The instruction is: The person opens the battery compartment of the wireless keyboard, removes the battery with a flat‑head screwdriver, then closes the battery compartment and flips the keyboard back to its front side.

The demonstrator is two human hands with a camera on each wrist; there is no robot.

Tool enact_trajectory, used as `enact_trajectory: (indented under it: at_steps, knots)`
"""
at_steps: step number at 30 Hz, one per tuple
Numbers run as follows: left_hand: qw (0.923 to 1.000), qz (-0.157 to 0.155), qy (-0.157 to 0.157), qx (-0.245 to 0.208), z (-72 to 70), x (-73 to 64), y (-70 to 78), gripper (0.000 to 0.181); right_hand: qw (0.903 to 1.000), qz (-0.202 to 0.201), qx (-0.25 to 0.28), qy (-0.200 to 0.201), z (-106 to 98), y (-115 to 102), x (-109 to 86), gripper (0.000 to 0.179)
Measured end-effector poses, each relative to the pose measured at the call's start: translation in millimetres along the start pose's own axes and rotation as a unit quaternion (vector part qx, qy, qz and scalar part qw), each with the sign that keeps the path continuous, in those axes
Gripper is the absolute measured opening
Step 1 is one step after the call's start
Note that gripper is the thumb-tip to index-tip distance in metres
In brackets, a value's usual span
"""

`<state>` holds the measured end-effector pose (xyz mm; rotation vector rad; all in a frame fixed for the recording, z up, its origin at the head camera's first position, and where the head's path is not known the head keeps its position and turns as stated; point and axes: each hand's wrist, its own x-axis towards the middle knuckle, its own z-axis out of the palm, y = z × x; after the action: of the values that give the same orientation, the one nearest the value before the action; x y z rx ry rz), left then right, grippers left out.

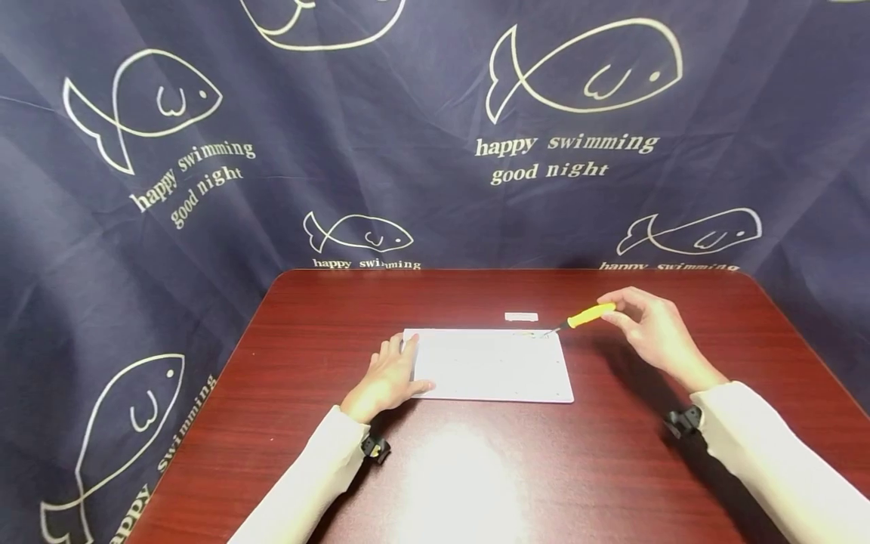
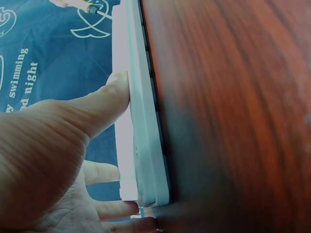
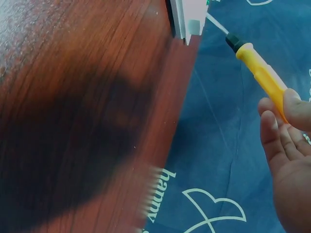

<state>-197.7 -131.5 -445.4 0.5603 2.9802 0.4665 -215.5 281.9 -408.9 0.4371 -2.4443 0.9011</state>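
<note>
A white keyboard (image 1: 492, 370) lies face down on the table, its dark keys (image 2: 151, 80) showing along the underside in the left wrist view. My left hand (image 1: 389, 379) rests over its left end with fairly straight fingers; the thumb (image 2: 109, 94) presses on the back. In my right hand (image 1: 649, 329) I hold a yellow-handled screwdriver (image 1: 590, 314) between thumb and fingertips. Its thin metal shaft (image 3: 217, 23) slants down to the keyboard's far right corner, by a narrow recess (image 1: 533, 335). Whether the tip touches anything, I cannot tell.
Just beyond the keyboard lies a small white cover-like strip (image 1: 521, 316). The reddish-brown wooden table (image 1: 326, 310) ends at a dark blue curtain (image 1: 448, 174) printed with fish outlines. Black wrist cameras (image 1: 376, 449) sit at both cuffs.
</note>
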Motion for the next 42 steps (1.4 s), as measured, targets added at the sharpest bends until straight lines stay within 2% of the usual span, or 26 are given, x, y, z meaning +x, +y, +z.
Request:
enact_trajectory:
  at_steps: [16,19,26,31,38,42]
  knots:
    - [1.0,0.005,0.005,-0.002,2.4,-1.1,-1.0,0.085,0.9999,-0.002,0.009,0.008,1,-3,3.0,0.031]
    - [1.0,0.007,0.006,0.0,2.4,-1.5,-0.5,0.086,0.9999,0.008,0.007,0.011,2,-3,2.5,0.031]
    - [1.0,0.001,0.0,0.006,2.7,-0.9,0.0,0.085,0.9978,0.064,-0.018,-0.007,5,6,2.0,0.019]
    - [1.0,-0.001,-0.001,0.007,1.3,-0.7,1.7,0.086,0.9968,0.072,-0.029,-0.018,4,10,0.3,0.015]
    - [1.0,0.002,0.0,0.004,0.9,-0.8,2.2,0.085,0.9966,0.077,-0.015,0.024,-3,11,-3.3,0.018]
    - [1.0,0.003,0.002,0.005,0.9,-1.0,1.8,0.086,0.9951,0.087,-0.03,0.036,-5,14,-6.9,0.018]
